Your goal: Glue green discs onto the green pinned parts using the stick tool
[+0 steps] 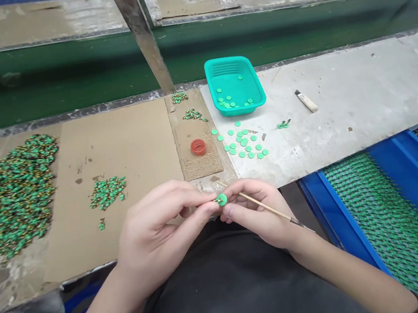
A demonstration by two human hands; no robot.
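Close in front of my body, my left hand [164,229] pinches a tiny green-and-gold piece between thumb and forefinger; most of that piece is hidden by the fingertips. Against it sits a round, bright green button-like disc [222,199], its right edge at the fingertips of my right hand [258,211]. A thin wooden stick [263,204] with a dark metal end lies across my right hand, held in the curled fingers. Beyond the hands, loose green discs [244,142] are scattered on the bench, near a small red-orange cup [198,147] on a cardboard strip.
A teal basket [258,96] with several discs stands behind the loose ones. Small green-and-gold pieces form a big heap [14,197] and a smaller pile [108,191] on the left. A short pale-handled tool [306,101] lies right. Blue trays [356,224] of green-topped pieces sit low right.
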